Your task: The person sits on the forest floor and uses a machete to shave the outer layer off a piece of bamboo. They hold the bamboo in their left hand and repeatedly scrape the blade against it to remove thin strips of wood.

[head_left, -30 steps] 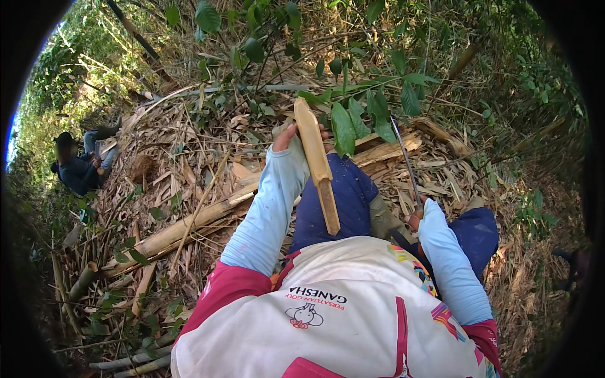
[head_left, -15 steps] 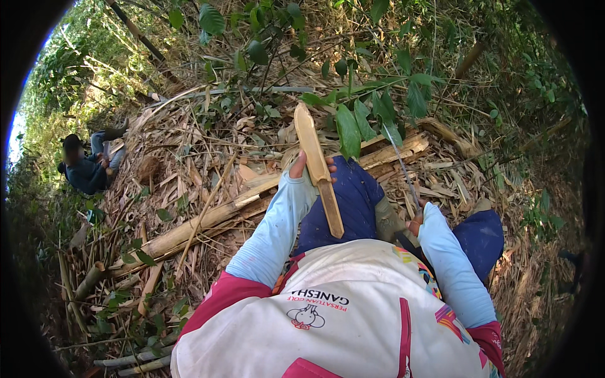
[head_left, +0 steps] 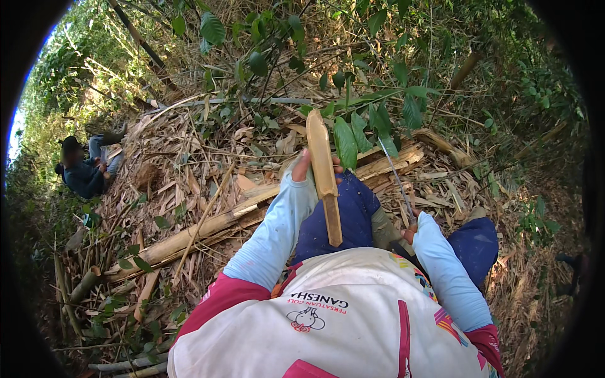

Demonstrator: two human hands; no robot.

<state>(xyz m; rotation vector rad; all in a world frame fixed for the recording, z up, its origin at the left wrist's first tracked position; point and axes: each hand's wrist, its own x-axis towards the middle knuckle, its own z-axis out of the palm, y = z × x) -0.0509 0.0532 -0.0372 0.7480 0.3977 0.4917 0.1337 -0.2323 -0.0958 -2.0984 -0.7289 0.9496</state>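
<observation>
My left hand is closed around a carved, pale-brown piece of wood or split bamboo. The piece is broad and pointed at its far end and steps down to a narrow tail towards my body. It stands nearly lengthwise in front of me, above my dark blue trouser leg. On the right, my right hand grips the near end of a long, thin blade, seemingly a machete. The blade slants away and to the left, its far end close to green leaves. The blade and the wooden piece are apart.
A split log lies across the ground on the left, with more split wood beyond my knees. Dry leaves and shavings cover the slope. A leafy branch hangs ahead. A person sits at the far left.
The wooden piece has turned more upright, its far end shifting right and its tail slightly left and down. My right hand and the blade have moved only a little.
</observation>
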